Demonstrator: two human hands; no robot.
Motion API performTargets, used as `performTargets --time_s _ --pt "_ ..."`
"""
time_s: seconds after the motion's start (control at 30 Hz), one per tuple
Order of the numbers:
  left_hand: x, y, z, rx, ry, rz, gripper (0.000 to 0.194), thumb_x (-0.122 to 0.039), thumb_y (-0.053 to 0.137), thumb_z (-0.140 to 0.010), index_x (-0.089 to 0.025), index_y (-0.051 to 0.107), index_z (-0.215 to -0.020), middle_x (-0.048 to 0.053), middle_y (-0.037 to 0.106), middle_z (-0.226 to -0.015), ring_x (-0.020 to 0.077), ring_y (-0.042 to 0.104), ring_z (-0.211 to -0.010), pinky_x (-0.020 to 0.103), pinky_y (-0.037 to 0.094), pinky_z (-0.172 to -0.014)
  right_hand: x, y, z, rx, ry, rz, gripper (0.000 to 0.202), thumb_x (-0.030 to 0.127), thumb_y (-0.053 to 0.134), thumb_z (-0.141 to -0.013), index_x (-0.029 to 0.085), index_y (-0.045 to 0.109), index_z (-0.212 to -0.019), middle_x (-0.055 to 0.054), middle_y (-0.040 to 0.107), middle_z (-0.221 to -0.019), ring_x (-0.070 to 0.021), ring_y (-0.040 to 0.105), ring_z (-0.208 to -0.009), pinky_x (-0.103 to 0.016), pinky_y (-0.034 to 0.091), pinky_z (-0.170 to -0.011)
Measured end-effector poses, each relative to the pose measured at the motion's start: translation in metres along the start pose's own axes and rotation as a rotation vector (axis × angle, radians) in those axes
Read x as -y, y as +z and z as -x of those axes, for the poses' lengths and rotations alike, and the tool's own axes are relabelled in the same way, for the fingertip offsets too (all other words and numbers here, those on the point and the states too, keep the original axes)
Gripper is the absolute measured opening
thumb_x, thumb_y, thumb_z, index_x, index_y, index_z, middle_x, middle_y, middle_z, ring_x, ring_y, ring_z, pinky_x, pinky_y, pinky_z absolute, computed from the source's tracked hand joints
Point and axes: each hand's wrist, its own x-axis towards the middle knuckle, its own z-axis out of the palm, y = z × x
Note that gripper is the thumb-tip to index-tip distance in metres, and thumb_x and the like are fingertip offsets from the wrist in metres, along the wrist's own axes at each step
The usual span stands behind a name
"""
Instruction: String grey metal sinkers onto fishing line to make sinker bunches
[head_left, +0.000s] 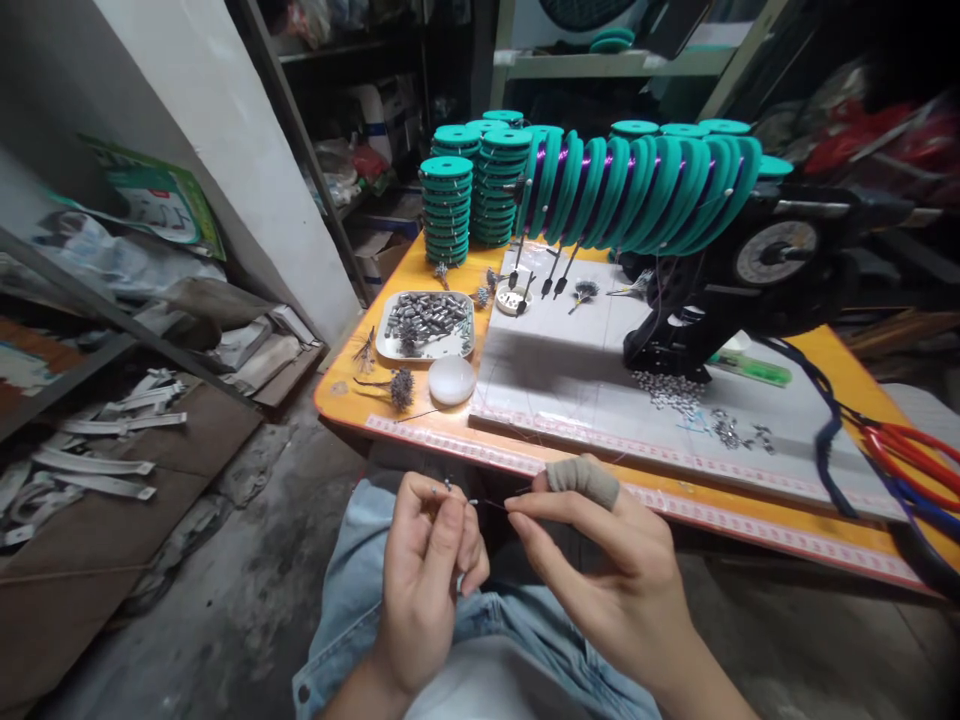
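Observation:
Above my lap, my left hand (427, 570) is closed, thumb pressed to the fingers. It pinches small silvery pieces (472, 502) whose exact kind is too small to tell. A thin dark line (491, 503) runs from there to my right hand (619, 550), where thumb and fingertips grip it. Grey cloth wrap (583, 480) covers one finger of that hand. Both hands are just in front of the table edge, where a measuring tape (457, 443) is fixed. Nearest to my left hand on the table is a round white translucent lid or dish (451, 380).
A white tray (381, 345) holds grey metal weights, with wire bundles (401, 388) nearby. Teal foam spools (448, 210) stand stacked behind; more hang on a black machine (750, 255). Red-handled scissors (911, 455) lie right, small metal parts (667, 392) on the grey board (555, 365).

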Motion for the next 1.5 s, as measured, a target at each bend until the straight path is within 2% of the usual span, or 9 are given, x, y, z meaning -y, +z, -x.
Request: performTargets --time_s 0.37,0.6,0.87,0.93,1.03,1.1,1.23,1.33,1.5 --pt "0.010 0.001 0.004 -0.001 0.155 -0.204 0.018 -0.034 0.057 -0.099 -0.024 0.051 -0.086 -0.006 0.045 -0.063 0.0087 0.042 -0.054 0.020 0.038 -0.050 -0.002 0.002 -0.003 -0.015 0.036 -0.096 0.016 0.009 0.072 -0.087 0.022 0.077 -0.096 -0.003 0.069 -0.085 -0.0165 0.064 -0.077 -0.028 0.055 -0.068" --pt "0.013 0.003 0.009 0.020 0.123 -0.203 0.018 -0.035 0.058 -0.099 -0.023 0.052 -0.087 -0.005 0.048 -0.066 0.0087 0.046 -0.056 0.021 0.038 -0.051 0.000 0.008 -0.009 -0.002 0.018 -0.148 0.013 0.011 0.073 -0.086 0.021 0.078 -0.091 -0.002 0.070 -0.075 -0.0161 0.064 -0.068 -0.028 0.053 -0.060" --pt "-0.004 -0.005 -0.008 -0.144 0.257 -0.065 0.016 -0.029 0.061 -0.098 -0.024 0.052 -0.086 -0.009 0.035 -0.058 0.0079 0.035 -0.049 0.019 0.035 -0.047 -0.004 -0.011 -0.006 0.020 -0.025 0.006 0.014 0.006 0.068 -0.082 0.020 0.064 -0.080 0.001 0.060 -0.073 -0.0132 0.058 -0.066 -0.027 0.046 -0.058" --pt "-0.008 -0.008 -0.011 -0.108 0.202 -0.065 0.017 -0.029 0.059 -0.099 -0.023 0.051 -0.084 -0.008 0.041 -0.061 0.0068 0.036 -0.049 0.019 0.037 -0.047 -0.004 -0.016 -0.008 0.011 0.009 -0.006 0.015 0.006 0.066 -0.084 0.021 0.064 -0.083 0.001 0.059 -0.075 -0.0134 0.057 -0.068 -0.027 0.046 -0.059" --pt "-0.006 -0.008 -0.009 0.040 0.047 -0.091 0.020 -0.028 0.057 -0.100 -0.021 0.048 -0.084 -0.003 0.063 -0.088 0.0041 0.048 -0.052 0.021 0.044 -0.052 -0.002 -0.012 -0.012 0.051 0.036 -0.074 0.012 0.010 0.064 -0.088 0.021 0.063 -0.085 0.001 0.059 -0.074 -0.0128 0.056 -0.066 -0.025 0.046 -0.057" --pt "-0.002 -0.005 -0.005 0.102 -0.017 -0.074 0.021 -0.028 0.057 -0.100 -0.021 0.045 -0.084 -0.002 0.066 -0.091 0.0040 0.052 -0.052 0.020 0.045 -0.052 -0.001 -0.006 -0.014 0.061 0.053 -0.115 0.011 0.012 0.066 -0.089 0.020 0.063 -0.083 0.001 0.061 -0.072 -0.0128 0.057 -0.065 -0.025 0.048 -0.058" --pt "0.005 -0.003 0.002 0.169 -0.081 -0.054 0.021 -0.033 0.057 -0.100 -0.022 0.044 -0.087 -0.007 0.056 -0.064 0.0074 0.053 -0.051 0.019 0.047 -0.051 -0.001 0.004 -0.014 0.096 0.102 -0.207 0.010 0.014 0.066 -0.093 0.020 0.073 -0.093 -0.002 0.065 -0.082 -0.0131 0.063 -0.065 -0.026 0.053 -0.057" --pt "0.009 -0.003 0.004 0.164 -0.085 -0.098 0.022 -0.036 0.055 -0.100 -0.022 0.044 -0.088 -0.006 0.054 -0.064 0.0079 0.052 -0.055 0.020 0.051 -0.054 -0.001 0.005 -0.013 0.108 0.098 -0.224 0.014 0.014 0.066 -0.093 0.022 0.077 -0.099 -0.004 0.065 -0.090 -0.0123 0.064 -0.068 -0.025 0.053 -0.056" --pt "0.009 0.002 0.006 0.115 -0.053 -0.080 0.019 -0.036 0.055 -0.101 -0.022 0.047 -0.090 -0.009 0.045 -0.060 0.0056 0.046 -0.049 0.015 0.047 -0.047 0.002 0.004 -0.013 0.083 0.039 -0.176 0.012 0.010 0.068 -0.090 0.019 0.076 -0.093 -0.002 0.065 -0.080 -0.0142 0.061 -0.075 -0.027 0.051 -0.066"
